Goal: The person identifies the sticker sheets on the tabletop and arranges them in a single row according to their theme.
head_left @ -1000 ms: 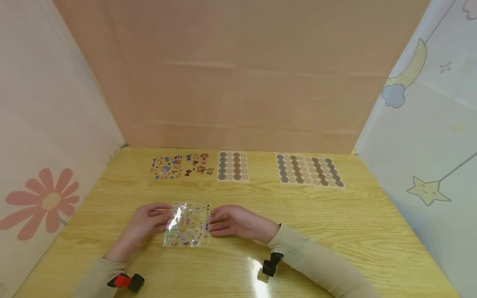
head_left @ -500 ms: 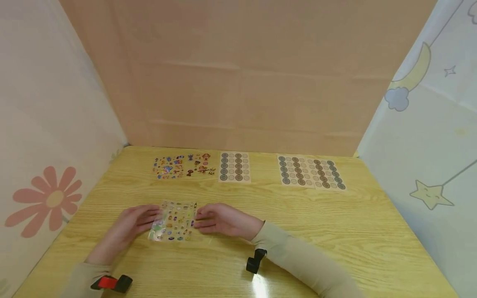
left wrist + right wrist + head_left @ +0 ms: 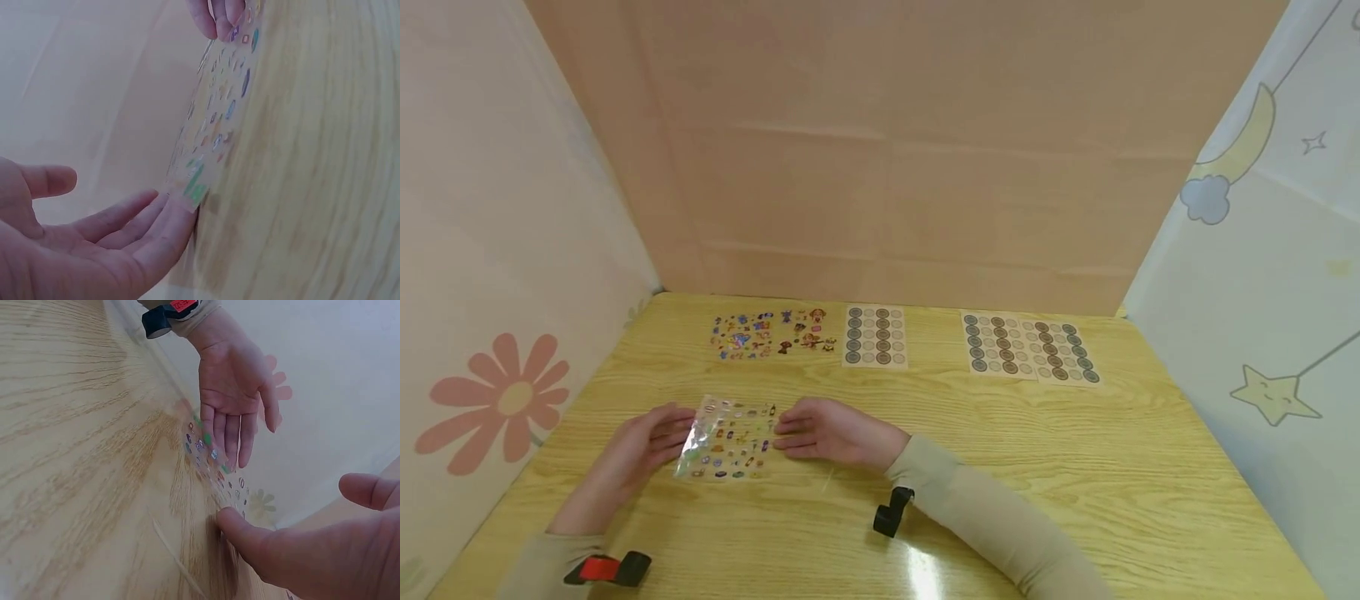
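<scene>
A clear sticker sheet [image 3: 741,442] with rows of small colourful pictures lies low over the near left of the wooden table, between the two hands. My left hand [image 3: 643,446] is at its left edge. In the left wrist view, straight fingers [image 3: 162,234] touch the sheet's end from the side and beneath, with the thumb raised away. My right hand [image 3: 838,433] is at the opposite edge, fingertips right at the sheet. The right wrist view shows its thumb [image 3: 369,487] held apart and a finger [image 3: 250,534] extended along the edge of the sticker sheet [image 3: 215,469].
Along the table's back lie two clear sheets of cartoon stickers [image 3: 741,337], a sheet of round stickers [image 3: 876,336] and, farther right, two overlapping round-sticker sheets [image 3: 997,344]. A pinkish back wall [image 3: 880,167] and patterned side walls enclose the table [image 3: 970,433].
Both hands and the sticker sheet between them have shifted left across the table. The sheets at the back keep their places; the head view has turned slightly.
</scene>
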The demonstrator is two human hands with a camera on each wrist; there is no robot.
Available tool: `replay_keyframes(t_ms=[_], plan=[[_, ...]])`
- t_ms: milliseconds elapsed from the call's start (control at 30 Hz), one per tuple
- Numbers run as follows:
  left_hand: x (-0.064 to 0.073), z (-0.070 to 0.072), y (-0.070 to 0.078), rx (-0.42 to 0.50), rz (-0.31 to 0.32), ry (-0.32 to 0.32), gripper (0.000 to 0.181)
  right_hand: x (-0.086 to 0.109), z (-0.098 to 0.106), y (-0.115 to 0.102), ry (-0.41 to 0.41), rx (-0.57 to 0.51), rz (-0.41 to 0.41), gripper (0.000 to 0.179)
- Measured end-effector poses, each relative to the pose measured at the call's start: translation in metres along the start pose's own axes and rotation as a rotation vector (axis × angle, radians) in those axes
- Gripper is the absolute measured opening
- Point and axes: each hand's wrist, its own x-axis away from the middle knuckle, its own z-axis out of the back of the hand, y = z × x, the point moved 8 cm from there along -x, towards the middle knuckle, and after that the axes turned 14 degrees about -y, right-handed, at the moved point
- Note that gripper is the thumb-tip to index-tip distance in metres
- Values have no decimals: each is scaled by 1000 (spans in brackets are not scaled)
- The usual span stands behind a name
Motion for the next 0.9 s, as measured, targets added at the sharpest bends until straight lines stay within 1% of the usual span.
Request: replay_keyframes(t_ms=[100,233,300,500,567,700,800,900], plan=[[2,2,1,-23,3,5,61,-4,0,0,7,-8,6,52],[3,3,2,4,-5,9,61,-6,2,1,22,-13,3,52],[3,3,1,8,-8,3,63,-7,2,1,27,-17,1,52],[4,5,0,-30,-5,-15,72,-9,1,-1,16,-20,9,53],[4,6,0,-25,-7,-20,72,-9,1,-1,15,-20,11,53],[5,7,0,-73,8,-12,74,-10,0,-1,14,-25,7,54],[7,5,2,-136,26,3,75,-11,-1,0,13,-25,5,55],[8,3,4,-156,38,20,75,-11,-2,-1,12,-25,5,55]])
